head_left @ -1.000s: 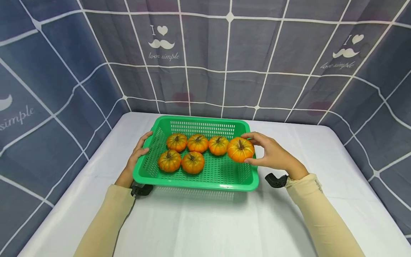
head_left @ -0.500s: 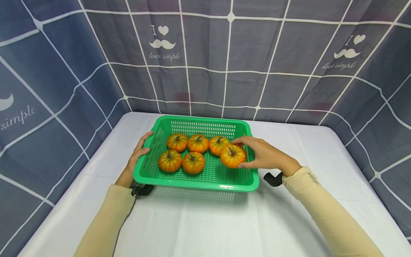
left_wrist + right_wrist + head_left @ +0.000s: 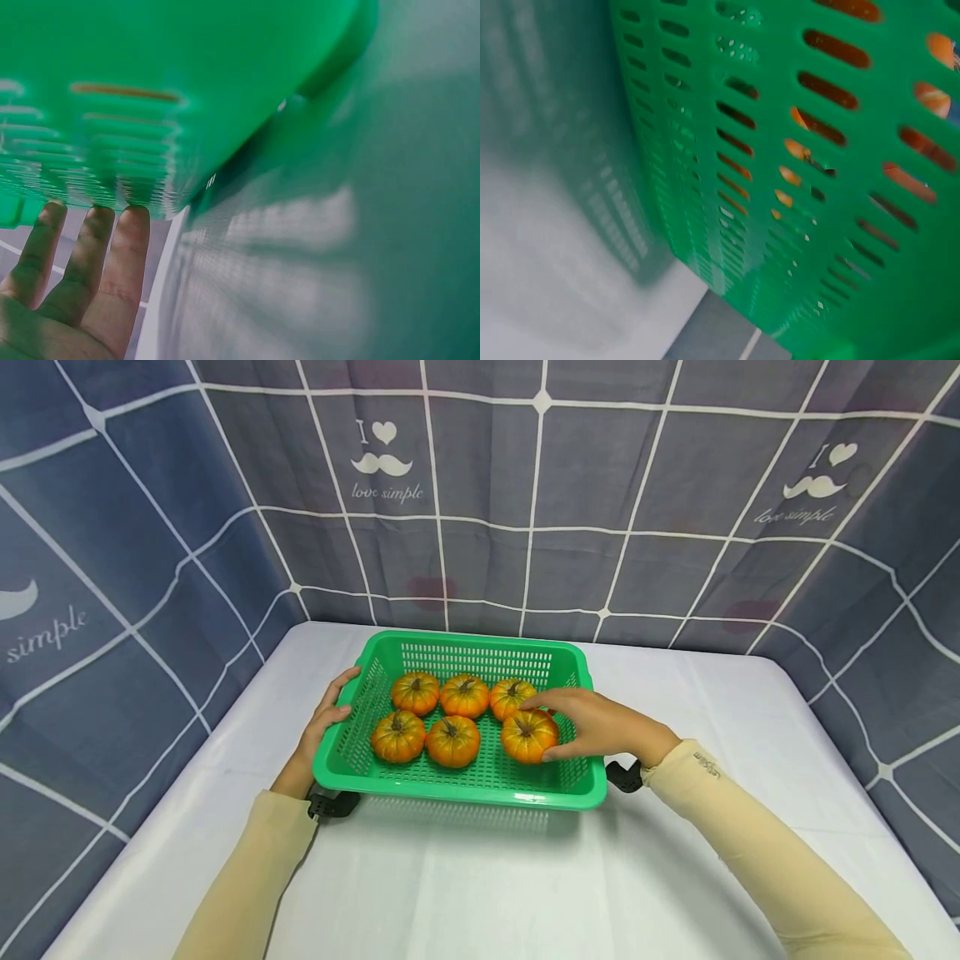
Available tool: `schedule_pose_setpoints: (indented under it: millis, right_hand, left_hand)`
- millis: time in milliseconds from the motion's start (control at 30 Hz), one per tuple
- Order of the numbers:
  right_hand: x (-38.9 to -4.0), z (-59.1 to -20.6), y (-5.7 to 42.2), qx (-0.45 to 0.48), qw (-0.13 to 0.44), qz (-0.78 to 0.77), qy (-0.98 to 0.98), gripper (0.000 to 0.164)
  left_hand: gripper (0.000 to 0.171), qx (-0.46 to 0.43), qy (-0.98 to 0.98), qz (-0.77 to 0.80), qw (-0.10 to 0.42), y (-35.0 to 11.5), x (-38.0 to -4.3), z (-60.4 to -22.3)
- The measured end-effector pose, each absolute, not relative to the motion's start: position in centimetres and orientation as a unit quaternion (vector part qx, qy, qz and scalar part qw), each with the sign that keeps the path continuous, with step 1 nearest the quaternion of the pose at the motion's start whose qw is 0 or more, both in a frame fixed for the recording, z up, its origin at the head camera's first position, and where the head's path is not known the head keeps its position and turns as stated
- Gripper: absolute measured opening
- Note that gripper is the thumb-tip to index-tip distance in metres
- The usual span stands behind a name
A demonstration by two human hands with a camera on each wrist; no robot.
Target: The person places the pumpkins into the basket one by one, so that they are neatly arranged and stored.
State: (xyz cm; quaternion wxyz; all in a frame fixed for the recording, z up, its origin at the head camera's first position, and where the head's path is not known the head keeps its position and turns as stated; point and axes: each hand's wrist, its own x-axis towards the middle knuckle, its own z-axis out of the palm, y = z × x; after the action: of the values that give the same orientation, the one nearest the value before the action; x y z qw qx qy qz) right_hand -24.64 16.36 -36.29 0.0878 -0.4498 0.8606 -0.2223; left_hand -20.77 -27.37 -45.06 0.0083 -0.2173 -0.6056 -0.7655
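A green plastic basket [image 3: 457,796] with slotted walls holds several small orange pumpkins, three in a back row and two at the front left. Fingers and thumb of my right hand [image 3: 596,720] grip another pumpkin [image 3: 527,737] by its right side, low inside the basket. Just behind it, one back-row pumpkin [image 3: 508,695] is partly covered. At the basket's left side my left hand [image 3: 318,724] rests against the outer wall, with straight fingers [image 3: 126,251] touching it in the left wrist view. Through the slots of the green wall [image 3: 772,97], the right wrist view shows bits of orange.
The basket stands on a table with a white cloth [image 3: 450,885]. Grey-blue checked curtains [image 3: 480,560] rise behind and at both sides. Black wrist mounts [image 3: 333,804] hang below the wrists, the right one close to the basket's wall.
My right hand has carried its pumpkin left and lower, from over the basket's right rim to beside the front-row pumpkins. The left hand and the basket have stayed in place.
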Motion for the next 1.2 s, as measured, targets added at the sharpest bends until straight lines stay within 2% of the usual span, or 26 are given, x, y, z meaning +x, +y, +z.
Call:
schedule_pose_setpoints:
  millis: [600, 1200]
  right_hand:
    - [-24.2, -36.6, 14.5, -0.433, 0.086, -0.075, 0.894, 0.068]
    - [-24.4, -37.0, 13.3, -0.419, 0.074, -0.016, 0.905, 0.068]
  left_hand:
    - [0.057, -0.215, -0.607, -0.765, 0.002, -27.3, -20.6, -44.9]
    - [0.057, -0.211, -0.607, -0.766, 0.005, -27.5, -20.8, -45.0]
